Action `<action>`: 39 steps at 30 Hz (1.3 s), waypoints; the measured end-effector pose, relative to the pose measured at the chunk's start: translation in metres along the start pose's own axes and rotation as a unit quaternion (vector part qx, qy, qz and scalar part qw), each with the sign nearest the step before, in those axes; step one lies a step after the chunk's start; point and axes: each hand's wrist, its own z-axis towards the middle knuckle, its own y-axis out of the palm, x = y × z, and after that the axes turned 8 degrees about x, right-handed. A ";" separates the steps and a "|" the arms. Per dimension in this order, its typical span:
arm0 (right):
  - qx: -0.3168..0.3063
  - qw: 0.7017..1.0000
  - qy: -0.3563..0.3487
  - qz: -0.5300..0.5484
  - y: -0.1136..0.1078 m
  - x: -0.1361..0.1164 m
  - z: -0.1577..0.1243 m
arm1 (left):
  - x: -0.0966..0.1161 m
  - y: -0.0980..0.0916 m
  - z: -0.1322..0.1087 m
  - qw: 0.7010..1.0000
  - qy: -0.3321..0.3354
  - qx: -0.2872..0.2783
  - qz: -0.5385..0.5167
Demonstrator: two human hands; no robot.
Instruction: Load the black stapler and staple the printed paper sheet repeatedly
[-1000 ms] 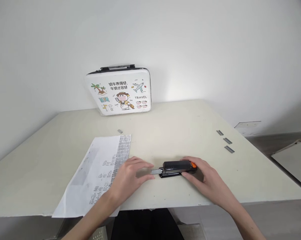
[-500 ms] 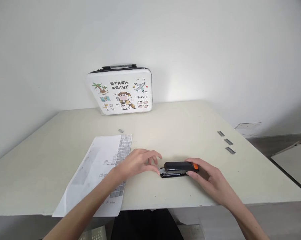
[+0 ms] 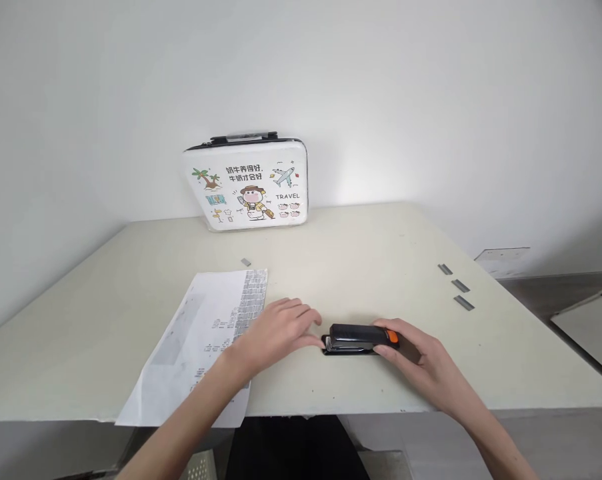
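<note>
Low in the middle of the frame, a black stapler (image 3: 361, 339) with an orange rear end lies flat on the cream worktop (image 3: 371, 260), its front pointing to the left of the frame. The right hand (image 3: 421, 360) grips its orange end, fingers curled around the body. The left hand (image 3: 275, 330) is flat and loose-fingered, holding nothing, its fingertips (image 3: 315, 340) touching the stapler's front. A second ago a metal staple tray stuck out of that front; now it is pushed in and the stapler looks closed.

At lower left, a white printed paper sheet (image 3: 205, 333) lies partly under the left wrist; its print is too small to read. At upper centre, a white hard case (image 3: 248, 183) with cartoon drawings stands against the wall, marked "TRAVEL" beneath Chinese characters. Three grey staple strips (image 3: 459, 287) lie at right, well apart from the hands, and one short strip (image 3: 245, 262) lies just above the sheet.
</note>
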 end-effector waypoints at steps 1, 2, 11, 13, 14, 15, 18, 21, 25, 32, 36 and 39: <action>0.000 1.000 0.003 -0.004 0.000 0.000 0.000 | 0.004 -0.009 -0.013 1.000 -0.022 0.011 0.004; -0.001 1.000 0.006 -0.009 0.000 0.000 -0.001 | 0.009 -0.017 -0.030 0.997 -0.070 0.040 0.009; 0.011 0.998 0.028 -0.047 -0.003 0.009 0.001 | 0.020 -0.027 -0.186 0.957 -0.242 0.052 0.149; 0.008 0.998 0.036 -0.047 -0.003 0.013 0.002 | 0.023 -0.026 -0.193 0.961 -0.228 0.016 0.157; 0.007 0.998 0.039 -0.048 -0.004 0.014 0.002 | 0.025 -0.026 -0.194 0.963 -0.218 0.006 0.160; 0.007 0.998 0.040 -0.048 -0.004 0.016 0.002 | 0.028 -0.027 -0.193 0.965 -0.209 -0.003 0.161; 0.010 0.998 0.037 -0.046 -0.003 0.017 0.002 | 0.039 -0.026 -0.186 0.969 -0.190 -0.009 0.159; 0.010 0.998 0.038 -0.044 -0.003 0.016 0.002 | 0.052 -0.016 -0.173 0.977 -0.157 0.018 0.143; -0.006 0.998 0.038 -0.043 -0.004 0.012 0.003 | 0.066 0.005 -0.152 0.980 -0.129 0.057 0.138; -0.043 0.997 0.030 -0.049 -0.012 0.005 0.005 | 0.078 0.015 -0.118 0.989 -0.126 0.034 0.076; -0.060 0.995 0.031 -0.067 -0.021 0.007 0.007 | 0.078 0.017 -0.106 0.992 -0.121 0.011 0.036; -0.082 0.994 0.021 -0.074 -0.027 0.009 0.011 | 0.079 0.018 -0.100 0.993 -0.120 0.008 0.022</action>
